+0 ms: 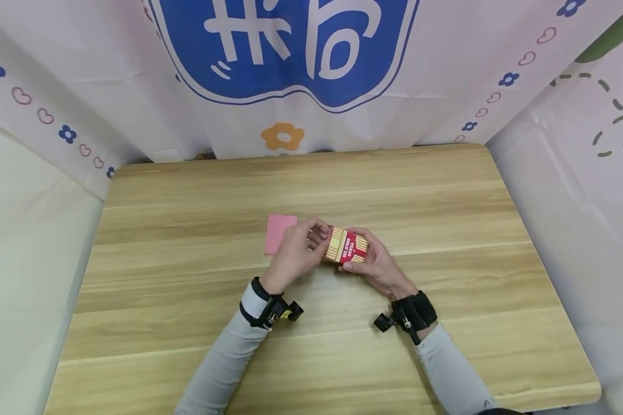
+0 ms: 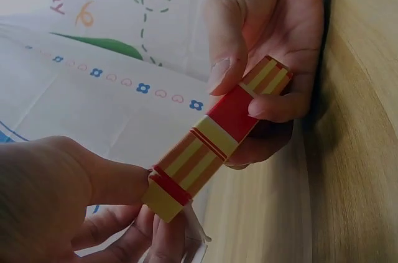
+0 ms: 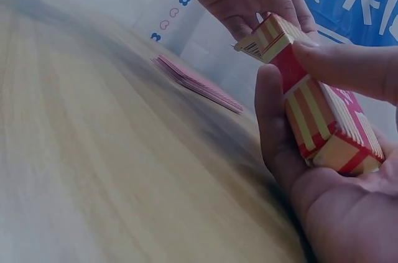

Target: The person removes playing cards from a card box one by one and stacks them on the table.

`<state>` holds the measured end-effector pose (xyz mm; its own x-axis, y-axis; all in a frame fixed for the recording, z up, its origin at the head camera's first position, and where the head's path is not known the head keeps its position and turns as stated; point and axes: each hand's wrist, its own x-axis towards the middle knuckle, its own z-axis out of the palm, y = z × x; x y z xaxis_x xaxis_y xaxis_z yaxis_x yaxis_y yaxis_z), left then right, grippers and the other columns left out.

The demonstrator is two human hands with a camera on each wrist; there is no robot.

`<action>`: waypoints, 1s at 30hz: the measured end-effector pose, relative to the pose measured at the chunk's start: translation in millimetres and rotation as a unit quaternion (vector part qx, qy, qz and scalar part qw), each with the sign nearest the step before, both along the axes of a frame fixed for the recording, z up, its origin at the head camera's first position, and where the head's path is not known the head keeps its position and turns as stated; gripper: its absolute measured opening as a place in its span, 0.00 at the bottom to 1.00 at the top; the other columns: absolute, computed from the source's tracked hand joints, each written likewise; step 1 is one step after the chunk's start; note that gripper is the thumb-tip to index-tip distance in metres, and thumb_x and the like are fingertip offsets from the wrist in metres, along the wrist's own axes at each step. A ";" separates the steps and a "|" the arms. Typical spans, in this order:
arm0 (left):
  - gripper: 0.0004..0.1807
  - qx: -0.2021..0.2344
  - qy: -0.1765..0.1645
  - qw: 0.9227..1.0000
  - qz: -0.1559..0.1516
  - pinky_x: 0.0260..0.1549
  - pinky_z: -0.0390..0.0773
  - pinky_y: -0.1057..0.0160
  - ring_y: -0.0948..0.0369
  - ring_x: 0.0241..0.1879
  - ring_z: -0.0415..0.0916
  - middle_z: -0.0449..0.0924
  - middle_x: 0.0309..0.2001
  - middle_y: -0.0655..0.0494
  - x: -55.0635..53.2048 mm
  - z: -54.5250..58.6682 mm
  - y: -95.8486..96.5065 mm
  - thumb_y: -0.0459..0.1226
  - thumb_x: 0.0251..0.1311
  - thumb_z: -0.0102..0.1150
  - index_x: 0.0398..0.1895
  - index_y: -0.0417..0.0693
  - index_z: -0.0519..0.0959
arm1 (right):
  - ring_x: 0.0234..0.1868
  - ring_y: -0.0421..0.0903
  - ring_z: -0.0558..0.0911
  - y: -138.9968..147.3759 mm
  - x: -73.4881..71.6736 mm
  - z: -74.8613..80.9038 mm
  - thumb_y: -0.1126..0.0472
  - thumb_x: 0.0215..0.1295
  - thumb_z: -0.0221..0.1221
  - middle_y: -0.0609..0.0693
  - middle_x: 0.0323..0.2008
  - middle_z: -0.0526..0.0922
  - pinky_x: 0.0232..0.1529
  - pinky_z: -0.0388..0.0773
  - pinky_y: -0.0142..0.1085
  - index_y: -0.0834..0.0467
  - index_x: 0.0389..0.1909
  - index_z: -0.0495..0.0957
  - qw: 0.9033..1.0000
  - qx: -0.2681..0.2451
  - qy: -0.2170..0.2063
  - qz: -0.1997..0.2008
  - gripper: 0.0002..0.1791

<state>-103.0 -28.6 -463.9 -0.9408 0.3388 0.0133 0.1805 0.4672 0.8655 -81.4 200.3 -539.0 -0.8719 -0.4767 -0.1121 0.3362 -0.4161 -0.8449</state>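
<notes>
A red and yellow striped playing card box (image 1: 348,246) with "Texas Hold'em" lettering is held over the table between both hands. My right hand (image 1: 381,268) grips its right end, thumb on one side and fingers round the other, as the right wrist view shows. At the opposite end, my left hand (image 1: 297,248) pinches the box with thumb and curled fingers. An end flap (image 3: 250,47) stands out from the box beside the left fingers. Partly behind the left hand, a stack of pink-backed playing cards (image 1: 277,235) lies on the table.
The wooden table (image 1: 212,202) reaches back to a white printed curtain (image 1: 420,121) with a blue emblem. White sheets (image 1: 550,173) hang along the sides. Each wrist wears a black strap (image 1: 419,311) with a small camera mount.
</notes>
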 end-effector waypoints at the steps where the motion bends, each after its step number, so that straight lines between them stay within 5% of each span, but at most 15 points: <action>1: 0.10 -0.001 -0.007 1.000 0.002 0.39 0.87 0.64 0.58 0.38 0.85 0.86 0.41 0.48 -0.5 0.0 -0.3 0.27 0.65 0.70 0.47 0.39 0.81 | 0.61 0.52 0.81 -0.3 -0.6 0.2 0.84 0.59 0.63 0.58 0.71 0.66 0.56 0.86 0.43 0.55 0.75 0.61 1.000 -0.001 0.001 0.002 0.45; 11: 0.10 0.014 -0.028 0.999 0.017 0.40 0.88 0.62 0.58 0.40 0.86 0.87 0.43 0.49 -2.0 -1.4 0.3 0.28 0.65 0.69 0.47 0.41 0.82 | 0.53 0.47 0.84 -2.0 -1.7 0.9 0.81 0.69 0.55 0.54 0.62 0.74 0.48 0.86 0.36 0.52 0.66 0.58 1.000 -0.001 -0.008 -0.011 0.33; 21: 0.10 0.087 -0.031 0.995 0.046 0.35 0.88 0.61 0.52 0.38 0.89 0.85 0.45 0.44 -1.9 3.3 -7.4 0.26 0.64 0.64 0.47 0.39 0.77 | 0.53 0.45 0.84 -0.5 -1.3 2.5 0.76 0.76 0.54 0.53 0.62 0.74 0.48 0.86 0.35 0.51 0.65 0.59 0.999 -0.005 -0.021 -0.024 0.27; 30: 0.08 0.172 -0.009 0.981 0.088 0.45 0.86 0.64 0.48 0.48 0.87 0.84 0.50 0.38 -25.3 14.5 -48.9 0.27 0.69 0.62 0.49 0.33 0.79 | 0.54 0.46 0.83 -0.5 -0.6 4.9 0.76 0.76 0.52 0.54 0.64 0.71 0.48 0.85 0.36 0.51 0.65 0.58 0.998 -0.013 -0.051 -0.046 0.27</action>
